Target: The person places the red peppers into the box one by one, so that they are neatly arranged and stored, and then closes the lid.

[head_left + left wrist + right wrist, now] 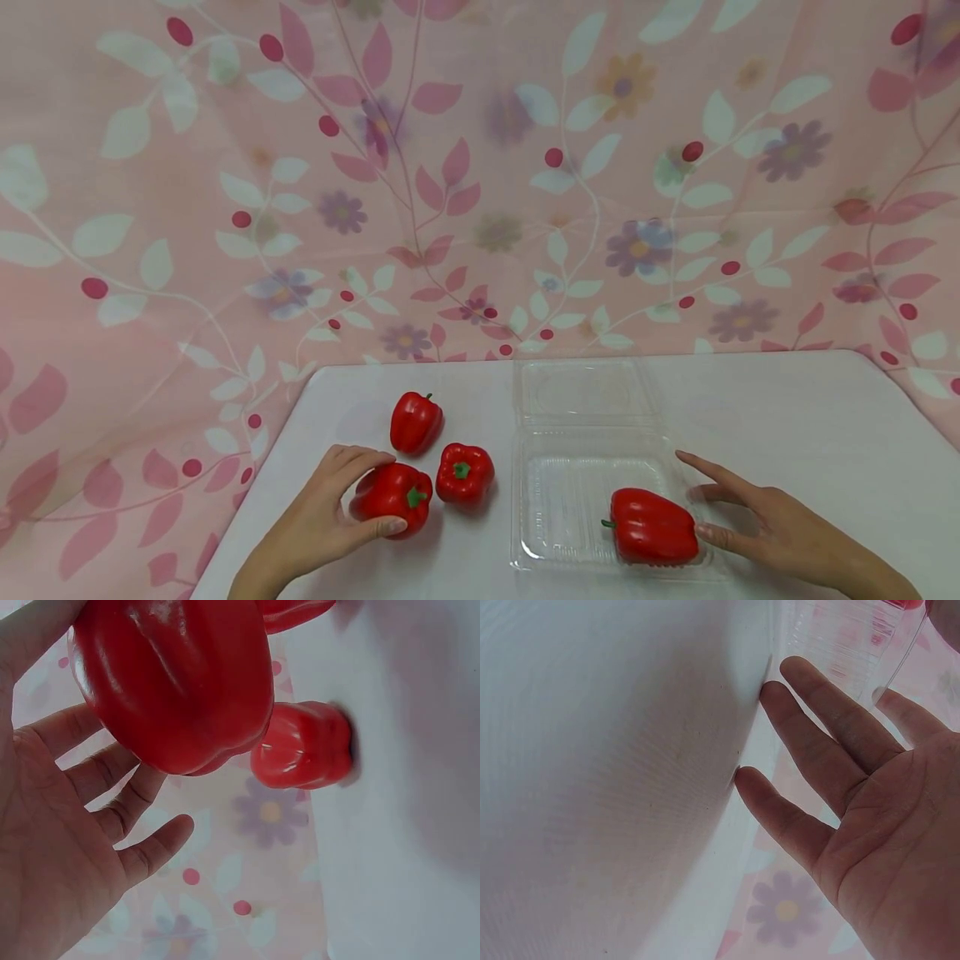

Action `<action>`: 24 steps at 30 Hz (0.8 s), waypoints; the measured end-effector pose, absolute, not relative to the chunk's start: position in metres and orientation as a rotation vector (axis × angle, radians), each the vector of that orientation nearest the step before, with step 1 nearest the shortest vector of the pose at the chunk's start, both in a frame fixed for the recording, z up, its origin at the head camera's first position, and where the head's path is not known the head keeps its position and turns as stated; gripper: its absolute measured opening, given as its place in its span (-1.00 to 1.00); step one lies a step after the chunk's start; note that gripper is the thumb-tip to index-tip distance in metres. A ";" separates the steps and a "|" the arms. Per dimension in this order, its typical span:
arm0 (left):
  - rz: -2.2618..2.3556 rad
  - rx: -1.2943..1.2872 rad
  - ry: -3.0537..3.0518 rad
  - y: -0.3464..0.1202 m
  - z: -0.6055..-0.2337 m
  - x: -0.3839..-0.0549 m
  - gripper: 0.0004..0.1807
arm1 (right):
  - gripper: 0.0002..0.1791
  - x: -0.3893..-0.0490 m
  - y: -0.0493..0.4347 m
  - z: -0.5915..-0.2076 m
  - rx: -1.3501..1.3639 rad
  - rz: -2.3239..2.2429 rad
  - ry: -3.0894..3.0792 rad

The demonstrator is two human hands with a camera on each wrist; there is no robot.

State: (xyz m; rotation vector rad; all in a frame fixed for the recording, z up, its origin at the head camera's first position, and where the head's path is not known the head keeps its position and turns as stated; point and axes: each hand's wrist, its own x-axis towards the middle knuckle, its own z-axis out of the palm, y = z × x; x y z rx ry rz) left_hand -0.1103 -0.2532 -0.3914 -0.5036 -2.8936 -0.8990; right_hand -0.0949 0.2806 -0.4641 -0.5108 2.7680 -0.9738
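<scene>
My left hand (322,510) grips a red bell pepper (392,498) with a green stem, thumb at its near side and fingers over the far side. In the left wrist view this pepper (180,682) is tilted above the table. My right hand (776,523) is at the right side of a clear plastic clamshell container (517,500), fingers spread. Its thumb tip is right at the end of another red bell pepper (651,529), which lies on its side inside the container's base. The right wrist view shows these fingers (802,731) extended, fingertips close over the table.
Two more red bell peppers stand left of the container, one farther back (415,423) and one nearer (465,477). The container's lid (585,392) lies folded open toward the back of the white table (810,417). A pink floral cloth (480,183) hangs behind.
</scene>
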 end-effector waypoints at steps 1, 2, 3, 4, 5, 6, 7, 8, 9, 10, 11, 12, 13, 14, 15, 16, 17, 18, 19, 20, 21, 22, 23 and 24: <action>-0.901 -0.513 -2.885 -0.253 -0.391 -0.110 -0.28 | -0.07 -0.095 0.281 -0.464 -0.514 -0.970 2.771; -0.903 -0.522 -2.878 -0.252 -0.390 -0.110 -0.28 | -0.07 -0.095 0.281 -0.464 -0.516 -0.967 2.774; -0.905 -0.525 -2.877 -0.252 -0.390 -0.109 -0.28 | -0.07 -0.095 0.280 -0.463 -0.516 -0.967 2.772; -0.908 -0.532 -2.872 -0.251 -0.389 -0.109 -0.28 | -0.07 -0.095 0.280 -0.463 -0.514 -0.966 2.771; -0.911 -0.538 -2.868 -0.250 -0.389 -0.109 -0.28 | -0.07 -0.095 0.280 -0.463 -0.516 -0.964 2.769; -0.914 -0.544 -2.864 -0.250 -0.388 -0.108 -0.29 | -0.07 -0.095 0.280 -0.462 -0.512 -0.966 2.765; -0.918 -0.551 -2.859 -0.249 -0.388 -0.108 -0.29 | -0.06 -0.095 0.280 -0.462 -0.507 -0.966 2.761; -0.919 -0.556 -2.855 -0.248 -0.387 -0.108 -0.29 | -0.06 -0.095 0.279 -0.462 -0.502 -0.967 2.757; -0.916 -0.560 -2.851 -0.248 -0.386 -0.108 -0.29 | -0.06 -0.095 0.279 -0.461 -0.502 -0.968 2.754; -0.915 -0.569 -2.842 -0.247 -0.386 -0.108 -0.29 | -0.06 -0.095 0.279 -0.461 -0.503 -0.968 2.753; -0.913 -0.574 -2.837 -0.246 -0.385 -0.108 -0.29 | -0.06 -0.095 0.279 -0.461 -0.507 -0.968 2.753; -0.906 -0.587 -2.829 -0.245 -0.385 -0.108 -0.29 | -0.06 -0.095 0.279 -0.462 -0.507 -0.969 2.753; -0.903 -0.593 -2.822 -0.244 -0.384 -0.108 -0.29 | -0.06 -0.095 0.279 -0.462 -0.509 -0.969 2.754; -0.898 -0.600 -2.814 -0.243 -0.383 -0.108 -0.29 | -0.06 -0.095 0.279 -0.462 -0.513 -0.970 2.755; -0.892 -0.608 -2.805 -0.242 -0.383 -0.108 -0.29 | -0.06 -0.095 0.279 -0.462 -0.518 -0.971 2.757; -0.888 -0.617 -2.797 -0.241 -0.382 -0.107 -0.29 | -0.06 -0.095 0.279 -0.462 -0.520 -0.972 2.758; -0.882 -0.626 -2.789 -0.240 -0.381 -0.107 -0.29 | -0.07 -0.095 0.279 -0.462 -0.521 -0.974 2.759; -0.875 -0.632 -2.782 -0.239 -0.381 -0.107 -0.30 | -0.07 -0.095 0.279 -0.462 -0.520 -0.973 2.759; -0.871 -0.631 -2.777 -0.237 -0.380 -0.107 -0.30 | -0.07 -0.095 0.279 -0.461 -0.519 -0.974 2.757; -0.866 -0.637 -2.771 -0.236 -0.380 -0.107 -0.30 | -0.07 -0.095 0.279 -0.461 -0.517 -0.976 2.755; -0.861 -0.642 -2.767 -0.235 -0.380 -0.107 -0.30 | -0.07 -0.095 0.279 -0.461 -0.513 -0.976 2.753; -0.860 -0.648 -2.762 -0.234 -0.379 -0.108 -0.30 | -0.07 -0.095 0.279 -0.461 -0.509 -0.978 2.750; -0.860 -0.654 -2.759 -0.233 -0.379 -0.108 -0.30 | -0.07 -0.095 0.279 -0.461 -0.506 -0.977 2.748; -0.863 -0.658 -2.757 -0.232 -0.379 -0.108 -0.30 | -0.07 -0.095 0.279 -0.461 -0.503 -0.977 2.744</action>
